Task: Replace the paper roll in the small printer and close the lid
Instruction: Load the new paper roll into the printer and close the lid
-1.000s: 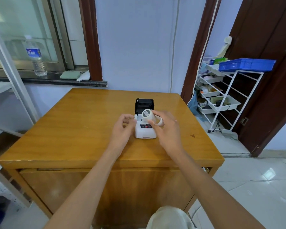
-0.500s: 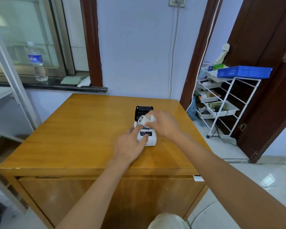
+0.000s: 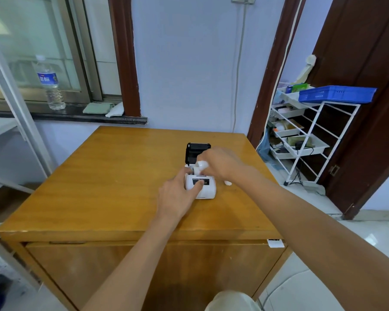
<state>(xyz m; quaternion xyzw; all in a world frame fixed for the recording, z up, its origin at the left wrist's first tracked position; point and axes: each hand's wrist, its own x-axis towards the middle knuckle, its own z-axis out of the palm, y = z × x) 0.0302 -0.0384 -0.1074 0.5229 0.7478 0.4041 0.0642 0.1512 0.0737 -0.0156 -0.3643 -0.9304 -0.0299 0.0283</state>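
Paper loading looks to be the step in hand: the small white plastic printer (image 3: 201, 186) sits near the middle of the yellow-brown wooden table (image 3: 99, 180), its black hinged lid (image 3: 197, 151) standing open behind it. The right hand (image 3: 220, 163) grips the white paper roll (image 3: 200, 168) right at the open bay, while the left hand (image 3: 177, 198) clasps the printer's front left side to steady it. I'd judge the next move calls for seating the roll squarely with its loose end leading forward, then swinging the lid down. Whether the roll already rests in the bay is hidden by fingers; a small white thing (image 3: 228, 182) beside the right wrist is too blurred to name.
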